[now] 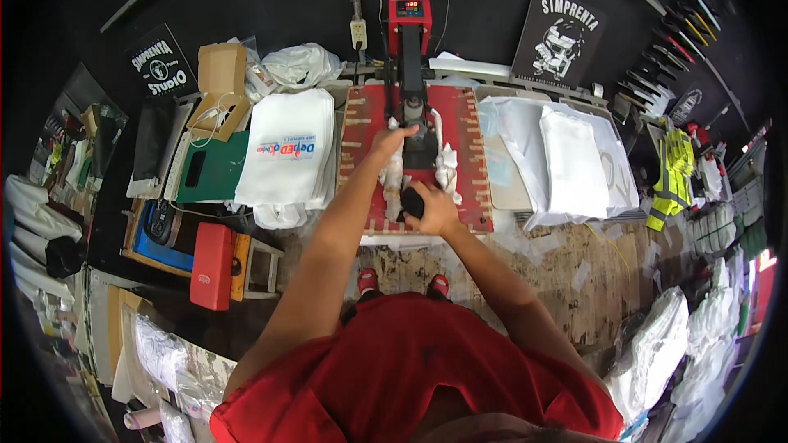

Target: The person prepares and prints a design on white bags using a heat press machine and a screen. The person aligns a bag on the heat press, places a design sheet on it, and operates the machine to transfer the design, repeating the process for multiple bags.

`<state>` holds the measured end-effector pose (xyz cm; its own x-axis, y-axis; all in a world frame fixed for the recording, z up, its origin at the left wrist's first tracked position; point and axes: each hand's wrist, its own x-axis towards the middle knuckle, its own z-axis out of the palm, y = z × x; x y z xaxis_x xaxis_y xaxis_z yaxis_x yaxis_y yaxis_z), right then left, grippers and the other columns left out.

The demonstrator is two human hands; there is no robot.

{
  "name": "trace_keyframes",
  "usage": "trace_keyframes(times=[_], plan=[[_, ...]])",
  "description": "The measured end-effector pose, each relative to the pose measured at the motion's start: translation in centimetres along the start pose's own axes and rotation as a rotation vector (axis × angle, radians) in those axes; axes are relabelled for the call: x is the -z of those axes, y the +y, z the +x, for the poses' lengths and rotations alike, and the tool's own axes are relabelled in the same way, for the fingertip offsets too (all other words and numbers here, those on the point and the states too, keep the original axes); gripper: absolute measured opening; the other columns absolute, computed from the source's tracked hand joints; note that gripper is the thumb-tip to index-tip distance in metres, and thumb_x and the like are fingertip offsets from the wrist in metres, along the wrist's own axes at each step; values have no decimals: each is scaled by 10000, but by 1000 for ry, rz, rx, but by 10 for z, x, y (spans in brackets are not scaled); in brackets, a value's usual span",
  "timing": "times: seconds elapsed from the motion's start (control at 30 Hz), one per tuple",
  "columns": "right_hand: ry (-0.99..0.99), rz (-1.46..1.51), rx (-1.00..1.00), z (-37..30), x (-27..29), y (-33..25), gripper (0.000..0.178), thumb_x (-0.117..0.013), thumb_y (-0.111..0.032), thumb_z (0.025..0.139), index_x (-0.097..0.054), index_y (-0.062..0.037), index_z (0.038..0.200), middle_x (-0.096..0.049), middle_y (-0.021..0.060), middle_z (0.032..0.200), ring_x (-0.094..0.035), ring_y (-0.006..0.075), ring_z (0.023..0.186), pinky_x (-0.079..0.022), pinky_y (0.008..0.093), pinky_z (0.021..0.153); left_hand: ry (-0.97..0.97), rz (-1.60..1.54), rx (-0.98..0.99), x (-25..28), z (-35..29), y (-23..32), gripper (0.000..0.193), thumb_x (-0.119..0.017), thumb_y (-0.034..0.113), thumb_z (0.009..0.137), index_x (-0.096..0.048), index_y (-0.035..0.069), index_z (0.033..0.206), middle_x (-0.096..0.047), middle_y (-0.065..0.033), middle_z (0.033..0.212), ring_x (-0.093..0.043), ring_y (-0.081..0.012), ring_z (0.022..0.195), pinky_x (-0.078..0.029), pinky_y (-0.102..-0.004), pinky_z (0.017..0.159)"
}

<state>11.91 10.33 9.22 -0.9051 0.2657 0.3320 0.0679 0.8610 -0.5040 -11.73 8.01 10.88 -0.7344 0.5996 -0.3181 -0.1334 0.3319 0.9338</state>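
- The heat press handle (413,203) is gripped by the right hand (432,209), fingers wrapped around it.
- The left hand (391,140) rests fingers-down on the red platen (468,156), just beside the white cloth padding (447,166).
- Judged step: working the press; steady leverage is called for next.

Heat press (417,156): red metal platen, scuffed and matt, black handle (412,202) wrapped in white cloth. At nine o'clock, bags (289,152): white matt fabric. Worktop (574,271): worn, paint-flecked wood.

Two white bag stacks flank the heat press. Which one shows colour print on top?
The stack of white bags on the person's left: its top bag bears red and blue print. The stack on the right shows plain white.
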Motion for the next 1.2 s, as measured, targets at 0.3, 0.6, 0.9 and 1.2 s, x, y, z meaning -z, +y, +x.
trace_keyframes(times=[0.3,0.6,0.9,1.2], plan=[[126,29,-9,-5,-4,-10,689,-785,-374,620,-567,-127,1225,-665,210,974,-675,426,834,-558,509,733,3,108,82,4,19,-10,840,-795,524,780,-575,-56,1347,-540,-246,1432,-514,-311,1320,-405,-425,1072],[261,82,45,2,47,-39,600,-732,-232,620,-615,-52,1181,-668,197,966,-680,394,850,-569,449,754,106,555,-216,3,-2,18,629,-747,577,796,-744,-44,897,-736,-240,863,-739,-338,921,-552,-432,827],[184,319,1,5,73,-40,584,-741,-172,647,-614,-66,1207,-684,160,1066,-700,341,905,-567,401,818,-53,276,-124,30,-128,9,781,-572,622,936,-577,-90,1256,-701,-221,1127,-682,-310,1056,-492,-401,935],[-588,1145,-191,-60,162,-24,622,-700,-213,636,-643,25,1207,-685,129,1101,-632,234,1065,-455,347,997,-611,-97,340,74,-244,-196,452,-574,378,1016,-596,6,1271,-697,-81,1033,-661,-152,952,-512,-289,858]])
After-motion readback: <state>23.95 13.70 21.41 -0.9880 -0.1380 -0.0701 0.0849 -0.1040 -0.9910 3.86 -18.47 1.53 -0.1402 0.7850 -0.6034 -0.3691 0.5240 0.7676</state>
